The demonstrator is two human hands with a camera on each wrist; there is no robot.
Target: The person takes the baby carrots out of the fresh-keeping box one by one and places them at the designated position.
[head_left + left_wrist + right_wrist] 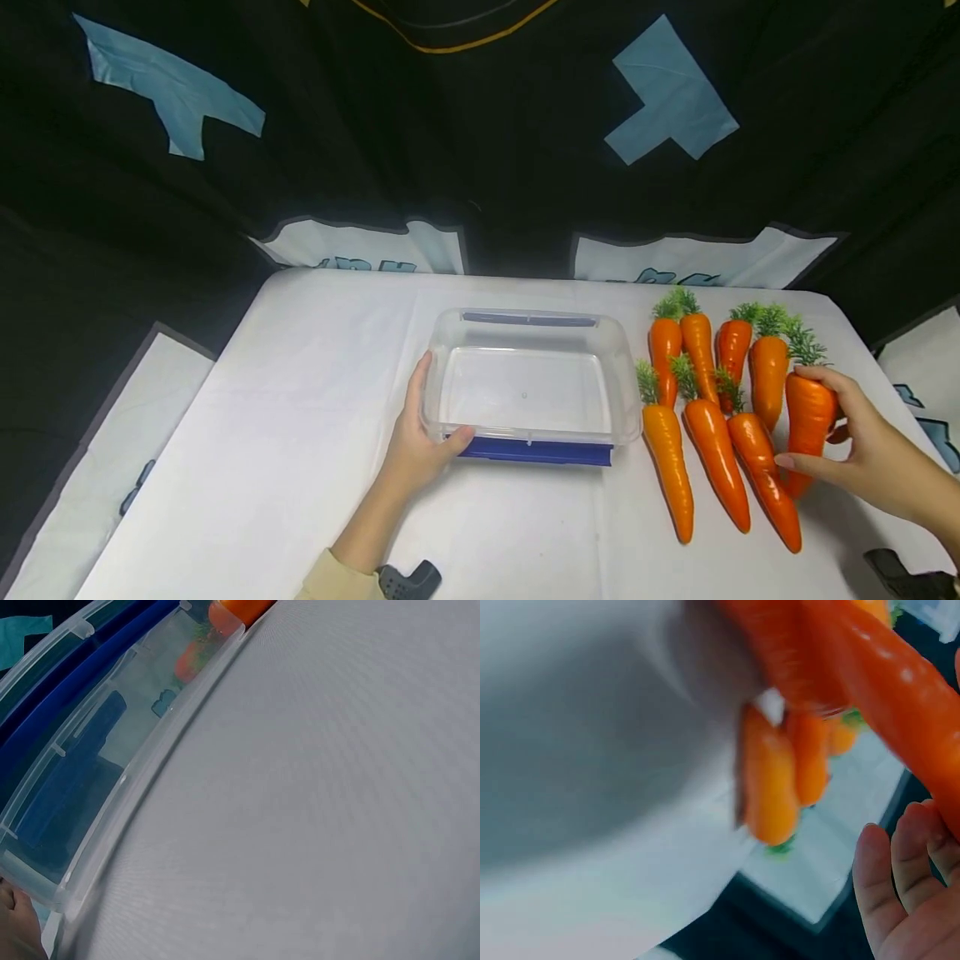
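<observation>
A clear plastic container (525, 392) with blue side clips sits mid-table, its open top facing up. My left hand (420, 437) grips its near left corner, thumb over the front rim and fingers along the left wall. In the left wrist view, that hand (19, 922) shows only at the lower left edge beside the container (112, 742). At the right, my right hand (862, 442) holds an orange carrot (810, 417) with a green top, thumb low and fingers near the crown. The right wrist view shows this carrot (907, 697) large, across the fingers (911, 855).
Several more carrots lie in two rows right of the container, including a front one (667, 467) and a back one (768, 379). White cloth covers the table (300, 400). A dark curtain (450, 167) hangs behind it.
</observation>
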